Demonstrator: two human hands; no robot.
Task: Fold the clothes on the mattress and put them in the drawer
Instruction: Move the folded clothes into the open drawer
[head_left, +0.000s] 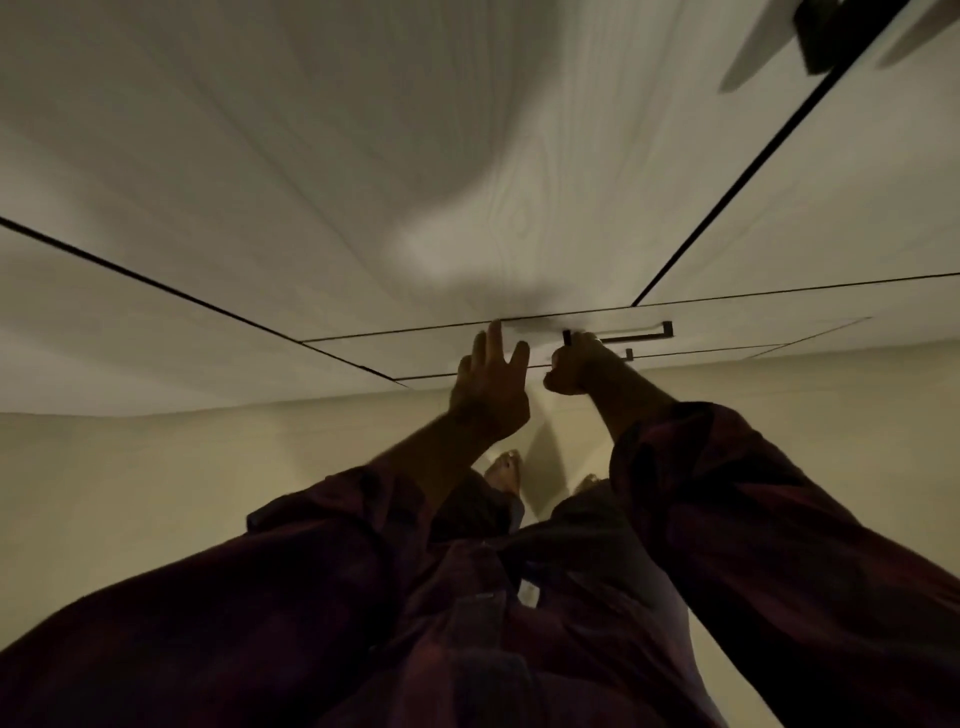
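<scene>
Material: pale, white-grey wood-grain panels fill the upper half of the view — the wardrobe front (363, 156), split by thin dark seams into doors and drawers.
Drawer: the drawer front (426, 345) sits low on that front, just above the floor, with a dark bar handle (636, 332) running across its right part; a second, shorter handle end shows just below it.
Floor: smooth beige floor (156, 493) runs from the wardrobe's base toward the person, with soft shadows of the arms on it.
Right hand: the right hand (576, 366) is curled round the left end of the handle, fingers wrapped over the bar.
Left hand: the left hand (491, 384) is spread flat with straight fingers, fingertips touching the drawer front near its top seam, holding nothing.
Sleeves: dark reddish checked sleeves (753, 519) cover both forearms up to near the wrists.
Feet: bare toes (504, 470) peek out between the arms, near the wardrobe's base.
Cut off: a dark object (831, 31) at the top right corner is clipped by the frame — too blurred to name.
Hard to tell: the light is dim and the picture smeared; whether the drawer is pulled out at all cannot be judged, and no clothes or mattress show.
</scene>
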